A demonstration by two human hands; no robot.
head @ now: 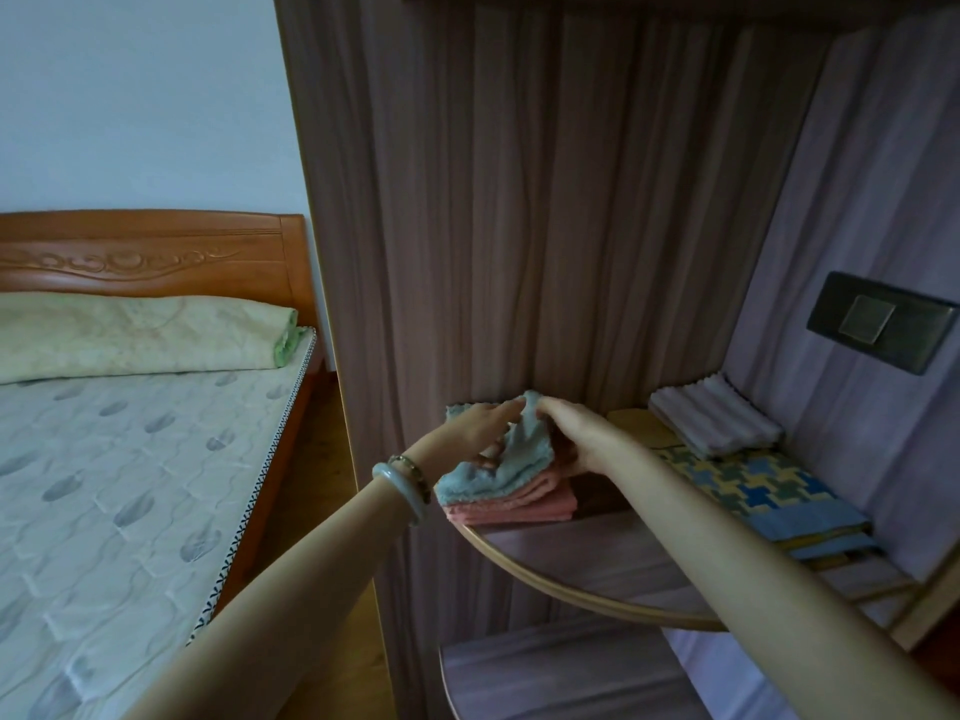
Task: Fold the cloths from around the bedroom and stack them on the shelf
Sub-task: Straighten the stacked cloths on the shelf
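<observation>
Head view: pinching a raised fold of the blue cloth (511, 462) with the left hand (480, 426), fingers stretched over the top and thumb tucked beneath. Gripping the opposite edge of the same cloth with the right hand (569, 439), fingers curled under it, and bringing the fingertips of both hands almost together at the cloth's highest point. Wearing a pale bangle (402, 493) and a beaded bracelet (415, 467) on the left wrist. Holding the blue cloth, partly folded and rumpled, right on top of a stack of folded pink cloths (524, 506). Sitting at the left end of the curved shelf (571, 602), close against the grey wood-grain back panel (519, 226). Showing, further right on that shelf, a yellow flat item (641, 428), then a white ribbed cloth (717, 420) folded on the far end of a blue-and-yellow patterned cloth (753, 485), all well apart from the pink stack. Showing a dark switch plate (880, 322) on the side wall above them, and a lower shelf (545, 678) beneath. Taking in, off to the left, a bed with a quilted mattress (104, 485), a pale green folded cover (135, 335) lying at its head, and a carved wooden headboard (145, 252) behind.
</observation>
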